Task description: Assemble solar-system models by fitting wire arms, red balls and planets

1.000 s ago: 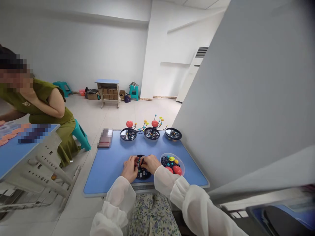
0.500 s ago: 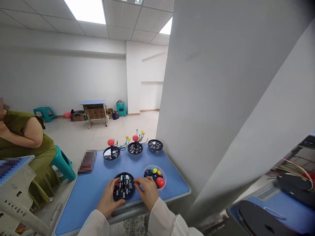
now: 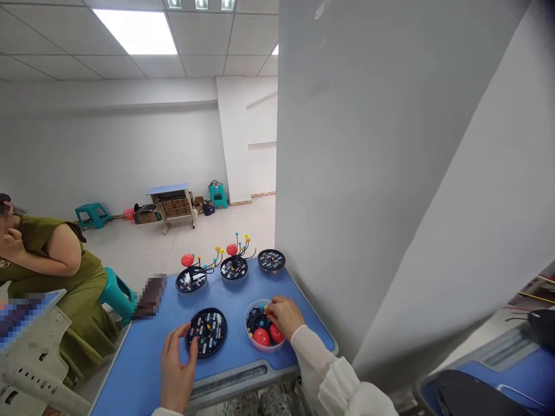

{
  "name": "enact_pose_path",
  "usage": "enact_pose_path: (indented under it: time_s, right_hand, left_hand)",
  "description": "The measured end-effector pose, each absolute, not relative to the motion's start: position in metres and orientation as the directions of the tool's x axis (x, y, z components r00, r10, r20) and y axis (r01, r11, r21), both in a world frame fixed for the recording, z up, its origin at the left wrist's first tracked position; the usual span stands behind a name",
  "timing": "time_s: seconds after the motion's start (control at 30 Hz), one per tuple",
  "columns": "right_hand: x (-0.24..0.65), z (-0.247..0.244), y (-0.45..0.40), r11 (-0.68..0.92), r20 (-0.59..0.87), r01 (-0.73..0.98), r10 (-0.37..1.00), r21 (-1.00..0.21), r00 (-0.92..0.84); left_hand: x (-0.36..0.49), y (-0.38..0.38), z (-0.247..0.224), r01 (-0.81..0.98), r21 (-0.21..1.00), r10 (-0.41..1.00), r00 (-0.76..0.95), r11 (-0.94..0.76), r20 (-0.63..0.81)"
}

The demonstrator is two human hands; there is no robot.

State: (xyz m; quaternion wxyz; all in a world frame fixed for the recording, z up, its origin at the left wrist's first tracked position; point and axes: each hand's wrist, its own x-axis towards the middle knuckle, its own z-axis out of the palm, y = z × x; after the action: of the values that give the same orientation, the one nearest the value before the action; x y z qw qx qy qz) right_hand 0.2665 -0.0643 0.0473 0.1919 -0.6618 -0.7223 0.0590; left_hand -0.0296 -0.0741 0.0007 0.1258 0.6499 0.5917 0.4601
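Observation:
My left hand [image 3: 178,361] grips the left edge of a round black disc [image 3: 208,332] printed with small labels, near the front of the blue table. My right hand [image 3: 286,316] reaches into a clear bowl [image 3: 248,335] at its right side, fingers pinched at a small yellow and blue piece. Two red balls [image 3: 261,337] and a tangle of black parts lie in the bowl. Behind stand two models with red balls on posts, one at the left [image 3: 188,260] and one in the middle [image 3: 232,249], beside a third round base [image 3: 271,260] without a ball.
A dark, blurred object [image 3: 150,296] lies at the table's left edge. A grey pillar [image 3: 338,190] rises close on the right. A person in green [image 3: 69,260] sits at the left by another table. Further right is another blue table [image 3: 511,375] with black parts.
My right hand has left the disc and moved right into the bowl. My left hand has shifted to the disc's left edge. A second red ball now shows in the bowl. The view has shifted slightly.

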Motion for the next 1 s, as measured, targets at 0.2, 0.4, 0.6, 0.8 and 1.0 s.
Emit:
enact_pose_path:
  time_s: [0.2, 0.4, 0.6, 0.8, 1.0]
  right_hand:
    - [0.270, 0.044, -0.056, 0.126, 0.166, 0.905, 0.984, -0.406, -0.062]
    - [0.296, 0.043, -0.062, 0.121, 0.160, 0.493, 0.986, -0.861, 0.037]
    - [0.307, 0.035, -0.076, 0.063, 0.048, -0.136, 0.993, -0.989, 0.105]
    - [0.301, 0.024, -0.087, 0.032, -0.015, -0.275, 0.986, -0.961, 0.168]
    - [0.295, 0.020, -0.097, 0.016, -0.061, -0.368, 0.979, -0.930, 0.196]
  left_hand:
    - [-0.010, -0.096, 0.011, 0.691, 0.646, 0.866, -0.058, -0.324, 0.497]
    - [0.018, -0.090, 0.026, 0.686, 0.596, 0.846, 0.053, -0.417, 0.531]
    - [0.071, -0.066, 0.048, 0.656, 0.478, 0.809, 0.520, -0.584, 0.275]
    - [0.115, -0.039, 0.046, 0.654, 0.271, 0.695, 0.712, -0.707, 0.095]
    - [0.128, -0.015, 0.049, 0.532, 0.116, 0.538, 0.843, -0.839, 0.021]
